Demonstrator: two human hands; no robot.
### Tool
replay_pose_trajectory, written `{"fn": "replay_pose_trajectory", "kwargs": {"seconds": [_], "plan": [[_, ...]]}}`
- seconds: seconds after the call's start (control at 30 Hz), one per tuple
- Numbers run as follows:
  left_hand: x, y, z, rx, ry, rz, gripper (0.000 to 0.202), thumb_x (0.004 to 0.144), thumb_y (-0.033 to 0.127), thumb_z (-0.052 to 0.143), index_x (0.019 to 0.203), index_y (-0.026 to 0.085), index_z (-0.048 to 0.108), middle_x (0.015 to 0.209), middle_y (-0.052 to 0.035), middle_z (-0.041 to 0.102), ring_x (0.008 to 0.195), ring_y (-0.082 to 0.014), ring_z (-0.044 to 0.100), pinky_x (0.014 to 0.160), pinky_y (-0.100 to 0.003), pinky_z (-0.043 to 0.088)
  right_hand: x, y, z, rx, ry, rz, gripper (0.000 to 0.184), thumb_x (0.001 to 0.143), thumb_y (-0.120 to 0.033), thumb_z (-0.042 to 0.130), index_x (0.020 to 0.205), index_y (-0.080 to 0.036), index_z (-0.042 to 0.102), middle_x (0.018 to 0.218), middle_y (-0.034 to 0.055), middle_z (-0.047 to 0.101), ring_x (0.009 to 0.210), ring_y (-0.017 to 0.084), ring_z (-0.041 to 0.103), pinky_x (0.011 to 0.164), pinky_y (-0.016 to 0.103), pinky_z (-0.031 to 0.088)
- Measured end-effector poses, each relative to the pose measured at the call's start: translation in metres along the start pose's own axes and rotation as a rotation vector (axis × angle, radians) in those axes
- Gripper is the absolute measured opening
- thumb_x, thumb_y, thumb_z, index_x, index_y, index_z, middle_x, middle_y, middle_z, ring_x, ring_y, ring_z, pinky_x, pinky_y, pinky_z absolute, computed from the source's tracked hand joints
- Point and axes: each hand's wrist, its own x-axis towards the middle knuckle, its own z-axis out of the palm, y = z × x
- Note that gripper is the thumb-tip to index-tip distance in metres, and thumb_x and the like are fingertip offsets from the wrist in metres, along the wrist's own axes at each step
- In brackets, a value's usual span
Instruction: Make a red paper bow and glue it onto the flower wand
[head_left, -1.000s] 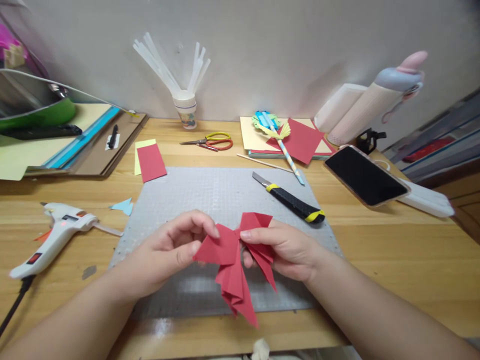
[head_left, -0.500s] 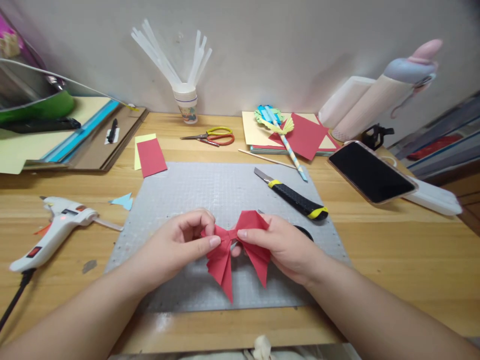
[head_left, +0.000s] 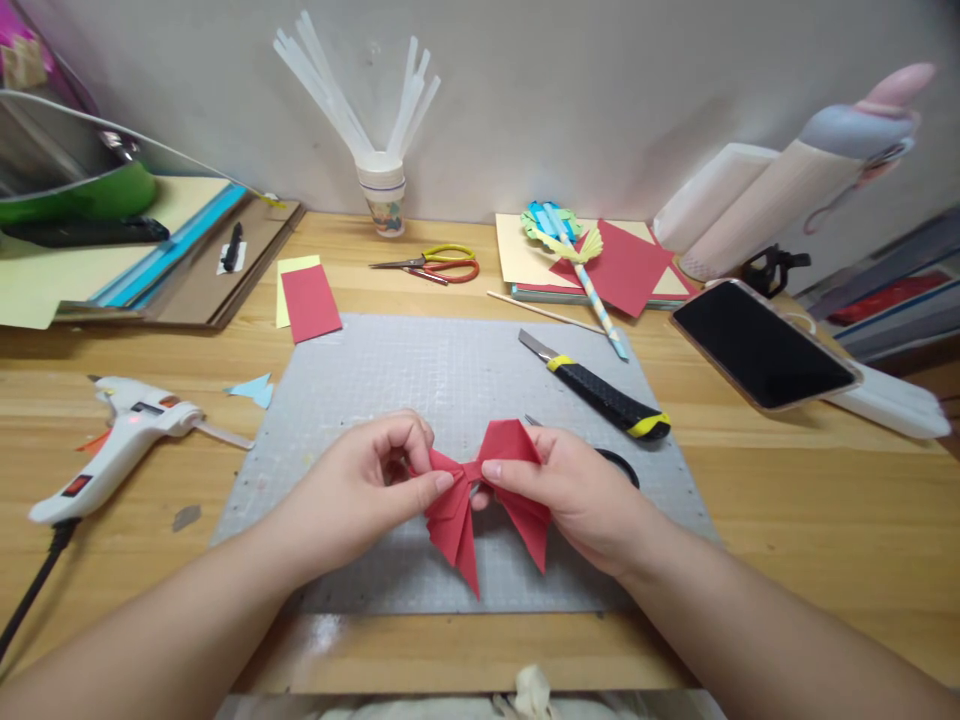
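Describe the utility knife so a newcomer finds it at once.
Start at the grey cutting mat. On its far right part, beyond the right hand, lies the utility knife: black handle, yellow ends, bare blade, unlike the yellow-and-orange scissors.

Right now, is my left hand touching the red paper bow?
Touching. The head view shows the left hand pinching one loop of the red paper bow between thumb and forefinger.

No text, brand or number could be read anywhere. The glue gun (head_left: 112, 440) at the near left carried a small red label — too small to make out. The paper cup (head_left: 385, 200) at the far side bore a coloured print, blurred — and the phone (head_left: 761, 345) at the right showed a dark screen.
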Motion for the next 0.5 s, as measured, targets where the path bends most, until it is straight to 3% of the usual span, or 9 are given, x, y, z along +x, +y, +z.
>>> {"fn": "replay_pose_trajectory", "kwargs": {"seconds": [0.5], "plan": [[-0.0005,0.001,-0.0002,0.033,-0.056,-0.022,0.025,0.073,0.018,0.064,0.058,0.017,0.044,0.077,0.0036,0.047,0.065,-0.01,0.051,0.059,-0.025,0.038,0.0003,-0.0002,0.0057,-0.02,0.025,0.057,0.023,0.07,-0.036,0.075,0.071,-0.015,0.066,0.069,0.0017,0.069,0.065,0.013,0.062,0.071,0.027,0.048]]}}
